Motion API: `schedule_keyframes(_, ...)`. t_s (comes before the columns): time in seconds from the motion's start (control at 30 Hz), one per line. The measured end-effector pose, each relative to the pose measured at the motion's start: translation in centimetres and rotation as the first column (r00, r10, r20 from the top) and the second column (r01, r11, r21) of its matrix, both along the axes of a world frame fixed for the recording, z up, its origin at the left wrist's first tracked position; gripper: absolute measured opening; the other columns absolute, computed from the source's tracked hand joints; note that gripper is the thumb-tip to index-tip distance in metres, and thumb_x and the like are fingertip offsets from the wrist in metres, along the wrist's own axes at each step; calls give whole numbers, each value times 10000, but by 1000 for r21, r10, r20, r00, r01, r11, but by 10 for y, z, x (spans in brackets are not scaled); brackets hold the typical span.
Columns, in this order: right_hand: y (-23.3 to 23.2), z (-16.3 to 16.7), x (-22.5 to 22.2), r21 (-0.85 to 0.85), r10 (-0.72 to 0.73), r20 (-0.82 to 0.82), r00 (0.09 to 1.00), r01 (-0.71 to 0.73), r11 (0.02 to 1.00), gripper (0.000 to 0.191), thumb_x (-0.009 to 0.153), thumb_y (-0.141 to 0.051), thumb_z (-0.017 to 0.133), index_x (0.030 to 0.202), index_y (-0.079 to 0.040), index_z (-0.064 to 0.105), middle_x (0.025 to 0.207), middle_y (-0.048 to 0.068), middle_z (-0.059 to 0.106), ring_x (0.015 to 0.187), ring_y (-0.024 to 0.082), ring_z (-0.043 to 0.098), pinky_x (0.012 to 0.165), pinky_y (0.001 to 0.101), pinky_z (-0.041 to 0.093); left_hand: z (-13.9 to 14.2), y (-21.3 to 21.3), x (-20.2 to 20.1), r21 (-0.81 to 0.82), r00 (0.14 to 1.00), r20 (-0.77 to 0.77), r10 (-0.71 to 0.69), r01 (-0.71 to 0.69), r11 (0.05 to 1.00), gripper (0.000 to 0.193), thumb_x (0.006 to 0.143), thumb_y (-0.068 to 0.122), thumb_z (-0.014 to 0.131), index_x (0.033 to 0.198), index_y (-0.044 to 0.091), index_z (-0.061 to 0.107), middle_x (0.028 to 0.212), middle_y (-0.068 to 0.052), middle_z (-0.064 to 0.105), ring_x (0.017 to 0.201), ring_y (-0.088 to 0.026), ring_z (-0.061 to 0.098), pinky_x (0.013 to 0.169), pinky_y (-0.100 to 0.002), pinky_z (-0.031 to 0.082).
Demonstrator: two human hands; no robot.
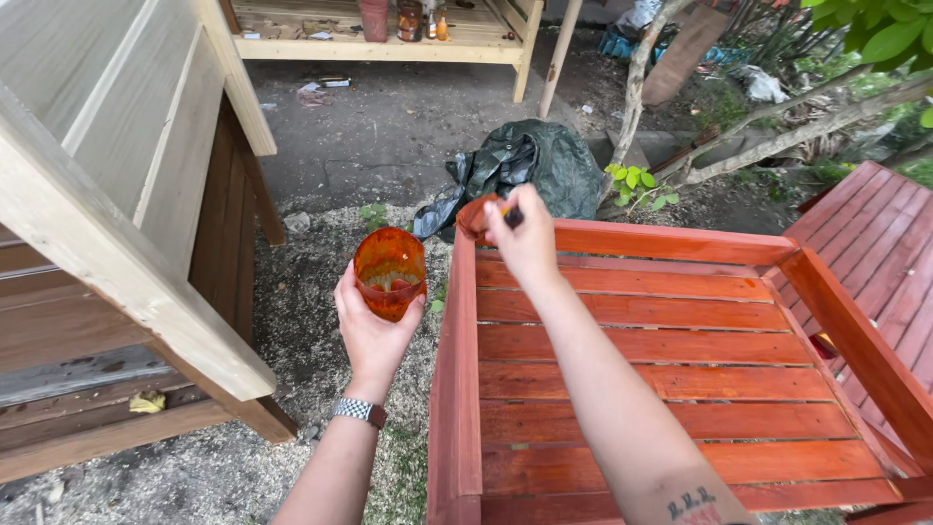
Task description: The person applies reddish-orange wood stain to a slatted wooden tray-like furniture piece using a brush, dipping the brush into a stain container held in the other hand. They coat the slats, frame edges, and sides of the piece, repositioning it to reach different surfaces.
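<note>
My right hand (525, 236) pinched a brush (511, 214) at the far corner of the red slatted frame (671, 384), right on its top rail, with open gravel ground (321, 292) left of the frame's edge. My left hand (374, 326) wrapped around an orange-stained cup (389, 270), held over that ground just beside the rail; it held a little orange stain at the bottom.
</note>
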State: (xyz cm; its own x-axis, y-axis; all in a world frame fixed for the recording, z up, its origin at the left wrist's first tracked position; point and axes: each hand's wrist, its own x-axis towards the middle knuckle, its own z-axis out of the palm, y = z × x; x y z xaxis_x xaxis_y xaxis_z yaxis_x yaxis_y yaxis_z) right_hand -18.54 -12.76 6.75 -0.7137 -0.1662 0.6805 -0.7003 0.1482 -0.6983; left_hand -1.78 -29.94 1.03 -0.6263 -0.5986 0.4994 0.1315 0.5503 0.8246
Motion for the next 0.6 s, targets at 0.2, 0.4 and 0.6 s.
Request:
schedule_keyframes(0.2, 30, 18, 54, -129, -12, 235, 972, 43, 991, 250, 994, -121, 705, 843, -26, 530, 722, 73, 598, 513, 103, 596, 428, 253, 471, 0, -8, -4, 13, 999, -11, -44, 44, 999, 1012, 705, 275, 900, 1499, -8, 339, 1426, -212, 451, 1309, -369, 537, 1073, -449, 489)
schedule_keyframes(0.4, -10, 29, 30, -83, -97, 79, 992, 103, 991, 235, 935, -130, 743, 754, -10, 654, 816, 24, 587, 600, 114, 659, 472, 254, 501, 0, -12, 1, 36, 998, -8, -66, 66, 997, 1002, 699, 274, 902, 1490, -5, 353, 1407, -203, 463, 1302, -360, 544, 1075, -449, 489)
schedule_keyframes(0.6, -18, -3, 40, 142, -257, -253, 933, 298, 944, 205, 912, -82, 754, 751, -23, 642, 769, 105, 588, 678, 244, 598, 628, 352, 485, -9, -15, 16, 8, 996, -41, -74, 75, 997, 997, 685, 264, 909, 1477, -12, 371, 1403, -205, 480, 1300, -367, 547, 1084, -455, 482)
